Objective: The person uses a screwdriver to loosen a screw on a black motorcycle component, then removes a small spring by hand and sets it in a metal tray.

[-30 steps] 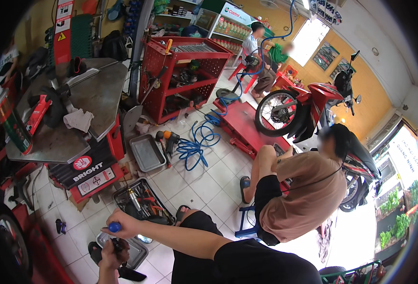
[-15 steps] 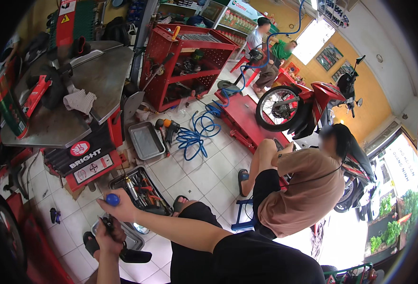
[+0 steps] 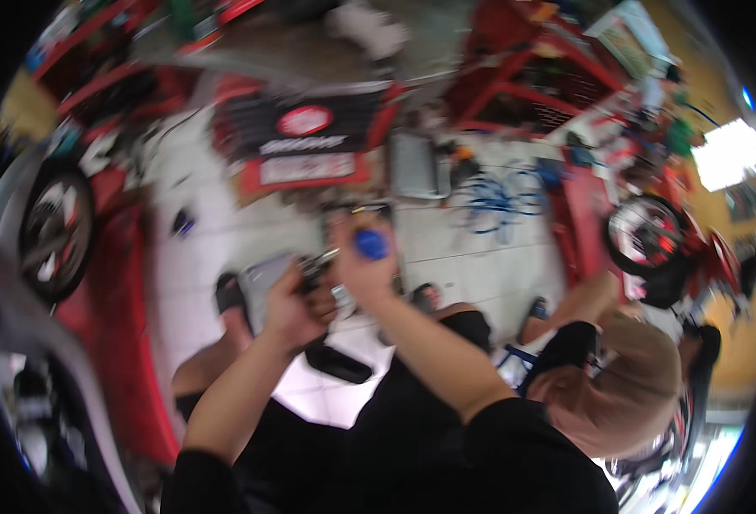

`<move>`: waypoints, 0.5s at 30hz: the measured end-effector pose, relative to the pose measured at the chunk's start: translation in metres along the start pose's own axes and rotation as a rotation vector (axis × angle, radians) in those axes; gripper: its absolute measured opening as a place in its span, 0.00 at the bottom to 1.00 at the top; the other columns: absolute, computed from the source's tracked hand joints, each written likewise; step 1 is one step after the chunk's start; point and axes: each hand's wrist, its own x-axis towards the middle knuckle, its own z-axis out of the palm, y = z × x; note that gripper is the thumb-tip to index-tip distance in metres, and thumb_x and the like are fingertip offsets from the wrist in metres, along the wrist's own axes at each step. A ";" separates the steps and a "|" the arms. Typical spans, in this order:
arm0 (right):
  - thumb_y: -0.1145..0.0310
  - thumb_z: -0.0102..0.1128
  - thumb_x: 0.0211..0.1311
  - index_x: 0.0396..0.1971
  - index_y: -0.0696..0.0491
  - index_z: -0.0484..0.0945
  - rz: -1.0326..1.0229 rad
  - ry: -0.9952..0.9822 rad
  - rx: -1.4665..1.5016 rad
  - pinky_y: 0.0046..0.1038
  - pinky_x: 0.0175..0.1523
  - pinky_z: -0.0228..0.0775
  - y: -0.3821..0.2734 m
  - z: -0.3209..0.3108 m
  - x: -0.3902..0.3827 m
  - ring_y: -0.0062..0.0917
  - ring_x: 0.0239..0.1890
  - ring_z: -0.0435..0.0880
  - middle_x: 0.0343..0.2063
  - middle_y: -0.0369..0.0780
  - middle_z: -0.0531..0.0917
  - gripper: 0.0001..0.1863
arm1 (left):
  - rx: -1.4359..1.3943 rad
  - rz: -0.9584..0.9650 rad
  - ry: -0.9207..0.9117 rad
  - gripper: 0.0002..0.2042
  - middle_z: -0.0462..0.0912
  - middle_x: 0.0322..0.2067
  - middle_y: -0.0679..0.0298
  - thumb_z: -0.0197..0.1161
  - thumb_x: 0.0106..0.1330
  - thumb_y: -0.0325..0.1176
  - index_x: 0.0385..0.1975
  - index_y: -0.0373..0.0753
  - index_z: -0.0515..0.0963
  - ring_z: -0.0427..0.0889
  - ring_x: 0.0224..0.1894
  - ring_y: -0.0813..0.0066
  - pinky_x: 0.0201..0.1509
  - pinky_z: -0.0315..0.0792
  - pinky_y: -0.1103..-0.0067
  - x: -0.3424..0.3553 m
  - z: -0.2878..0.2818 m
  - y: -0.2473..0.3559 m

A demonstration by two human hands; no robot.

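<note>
The picture is smeared by motion. In front of me my right hand (image 3: 362, 272) is closed around a tool whose round blue handle end (image 3: 371, 245) points up at me; its kind I cannot make out. Just left of it and lower, my left hand (image 3: 299, 307) grips a dark metal part (image 3: 313, 272) with a pale, shiny bit toward the right hand. Below the left hand a long black rounded piece (image 3: 339, 363) sticks out to the right, seemingly joined to that part. The two hands are close together; whether tool and part touch is too blurred to tell.
A grey tray (image 3: 266, 287) lies on the tiles by my left foot, another metal tray (image 3: 414, 167) farther off. A red stand (image 3: 305, 167) faces me. Blue hose (image 3: 502, 206) is coiled on the floor. A co-worker (image 3: 626, 377) sits at right near a motorbike wheel (image 3: 648, 236); red lift at left (image 3: 116, 308).
My view has swung left, so the hands now appear nearer the middle and the red lift at left shows more. Both hands still hold their things, close together.
</note>
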 end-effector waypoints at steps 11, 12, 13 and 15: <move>0.79 0.60 0.52 0.16 0.56 0.68 -0.360 -0.091 -0.316 0.29 0.22 0.60 -0.013 0.026 -0.012 0.30 0.15 0.68 0.14 0.42 0.69 0.11 | -0.073 0.226 0.317 0.19 0.55 0.09 0.78 0.40 0.67 0.51 0.24 0.46 0.69 0.51 0.08 0.85 0.11 0.45 0.85 0.005 -0.023 0.016; 0.79 0.60 0.53 0.16 0.56 0.67 -0.329 -0.182 -0.254 0.29 0.21 0.59 -0.041 0.023 0.000 0.30 0.14 0.67 0.13 0.42 0.69 0.12 | -0.107 0.211 0.146 0.19 0.53 0.10 0.77 0.39 0.68 0.52 0.24 0.45 0.67 0.50 0.09 0.85 0.12 0.44 0.84 0.005 -0.013 0.012; 0.79 0.60 0.54 0.16 0.57 0.67 -0.270 -0.230 -0.165 0.28 0.21 0.58 -0.053 0.021 0.000 0.30 0.13 0.66 0.13 0.42 0.68 0.13 | -0.096 0.187 0.016 0.20 0.52 0.11 0.77 0.39 0.68 0.53 0.24 0.44 0.66 0.48 0.10 0.84 0.13 0.43 0.83 0.001 -0.015 0.013; 0.80 0.60 0.54 0.15 0.57 0.66 -0.305 -0.229 -0.163 0.28 0.20 0.57 -0.054 0.007 0.005 0.31 0.12 0.65 0.12 0.42 0.67 0.13 | -0.071 0.169 0.118 0.20 0.51 0.12 0.77 0.38 0.68 0.53 0.24 0.44 0.65 0.47 0.10 0.84 0.13 0.43 0.83 0.007 -0.004 0.006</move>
